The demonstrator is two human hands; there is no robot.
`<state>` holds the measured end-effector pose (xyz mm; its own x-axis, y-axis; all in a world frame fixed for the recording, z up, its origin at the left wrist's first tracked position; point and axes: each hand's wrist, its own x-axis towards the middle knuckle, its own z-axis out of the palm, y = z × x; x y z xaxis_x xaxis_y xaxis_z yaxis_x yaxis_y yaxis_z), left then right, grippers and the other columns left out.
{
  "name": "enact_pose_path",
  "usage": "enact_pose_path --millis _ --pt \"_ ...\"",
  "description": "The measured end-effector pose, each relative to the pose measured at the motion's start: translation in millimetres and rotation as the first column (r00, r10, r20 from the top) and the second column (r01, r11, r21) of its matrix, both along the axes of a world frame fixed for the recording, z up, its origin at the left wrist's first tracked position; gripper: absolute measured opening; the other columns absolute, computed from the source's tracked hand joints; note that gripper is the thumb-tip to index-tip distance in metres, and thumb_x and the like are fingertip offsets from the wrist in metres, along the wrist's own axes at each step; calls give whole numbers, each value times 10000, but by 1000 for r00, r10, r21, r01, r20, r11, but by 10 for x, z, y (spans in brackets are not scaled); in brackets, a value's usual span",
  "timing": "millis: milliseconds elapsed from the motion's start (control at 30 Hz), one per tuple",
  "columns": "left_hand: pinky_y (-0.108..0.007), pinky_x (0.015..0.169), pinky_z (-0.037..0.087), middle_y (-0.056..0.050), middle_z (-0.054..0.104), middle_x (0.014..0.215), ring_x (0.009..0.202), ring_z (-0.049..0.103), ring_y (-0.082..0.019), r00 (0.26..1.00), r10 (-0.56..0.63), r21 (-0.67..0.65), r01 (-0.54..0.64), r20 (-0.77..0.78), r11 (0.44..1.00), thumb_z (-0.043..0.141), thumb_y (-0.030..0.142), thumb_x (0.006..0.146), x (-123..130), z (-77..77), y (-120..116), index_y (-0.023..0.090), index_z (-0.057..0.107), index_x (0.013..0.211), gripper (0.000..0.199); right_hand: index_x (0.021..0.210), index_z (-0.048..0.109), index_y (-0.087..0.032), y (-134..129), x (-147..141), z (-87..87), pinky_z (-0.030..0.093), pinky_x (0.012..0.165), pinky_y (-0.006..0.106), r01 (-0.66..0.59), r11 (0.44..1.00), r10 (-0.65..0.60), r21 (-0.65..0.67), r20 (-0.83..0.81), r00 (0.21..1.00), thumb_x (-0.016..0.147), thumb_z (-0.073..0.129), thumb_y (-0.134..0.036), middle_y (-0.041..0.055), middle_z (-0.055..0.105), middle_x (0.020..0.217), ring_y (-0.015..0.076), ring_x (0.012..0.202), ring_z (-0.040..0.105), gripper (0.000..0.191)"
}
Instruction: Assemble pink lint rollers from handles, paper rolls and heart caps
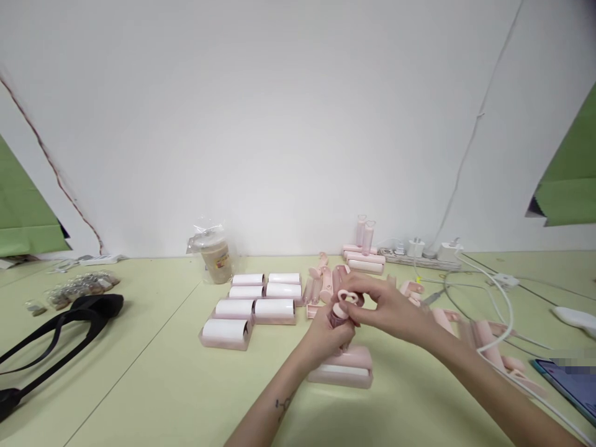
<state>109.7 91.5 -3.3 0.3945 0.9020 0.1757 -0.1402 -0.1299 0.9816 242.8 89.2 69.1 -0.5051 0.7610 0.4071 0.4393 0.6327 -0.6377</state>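
Near the middle of the table, my left hand (326,335) is wrapped round a small translucent pink tube, most of which its fingers hide. On top of the tube is a pale pink loop-handled cap (342,311), pinched between the fingers of my right hand (379,304). Just below my hands lie a pink cylinder (349,358) and a white sticky roll in a pink case (339,375). Loose pink roller parts (321,282) are scattered behind my hands. To the left, several white sticky rolls (274,309) sit in pink trays in rows.
Two capped pink tubes (367,237) stand against the wall beside a power strip (419,256) with chargers. White cables (505,310) cross the right side near a phone (570,385). A bagged drink cup (215,257) stands behind. Black straps (69,326) lie left.
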Motion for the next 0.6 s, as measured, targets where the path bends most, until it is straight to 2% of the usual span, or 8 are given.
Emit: enact_pose_path --millis 133,200,267,367,467,600 --pt "-162 337 274 117 339 386 321 319 -39 1000 1 -8 -1 -11 1000 437 133 580 2 -16 14 201 389 614 89 812 624 -218 -36 -27 -54 413 671 247 -32 998 33 -50 11 999 806 515 -322 9 600 819 160 772 526 151" --pt "-165 336 282 113 357 379 318 330 -43 1000 -2 -9 2 -21 1000 431 125 563 -1 -18 20 197 408 610 89 816 617 -215 -42 -31 -82 409 656 237 -22 996 22 -84 4 1000 808 523 -363 3 598 804 161 776 531 175" --pt "-164 331 283 102 383 379 321 340 -45 999 -4 -11 4 -33 1000 423 120 555 -6 -14 23 191 426 594 81 782 608 -203 -40 -32 -103 401 597 223 -24 995 22 -101 -13 1000 818 508 -386 0 576 757 142 701 521 211" --pt "-159 330 285 93 403 389 334 355 -47 999 1 -19 -2 -49 1000 424 115 560 -10 -7 26 186 441 580 75 768 594 -191 -31 -42 -107 380 495 206 -101 986 94 -135 -55 994 850 451 -402 -2 545 732 100 551 466 267" --pt "-161 338 295 86 407 390 343 369 -51 998 4 -23 -5 -59 1000 430 108 565 -15 -17 31 182 455 553 79 743 594 -192 -33 -69 -75 388 520 209 -147 986 145 -78 -37 989 866 425 -388 2 555 708 110 575 477 287" --pt "-171 357 296 76 383 377 349 372 -52 999 4 -29 -6 -50 1000 469 112 581 -40 -34 32 184 408 469 146 682 579 -195 -51 -115 -51 400 625 236 -72 997 72 11 -3 997 858 448 -351 4 562 671 136 653 506 269"
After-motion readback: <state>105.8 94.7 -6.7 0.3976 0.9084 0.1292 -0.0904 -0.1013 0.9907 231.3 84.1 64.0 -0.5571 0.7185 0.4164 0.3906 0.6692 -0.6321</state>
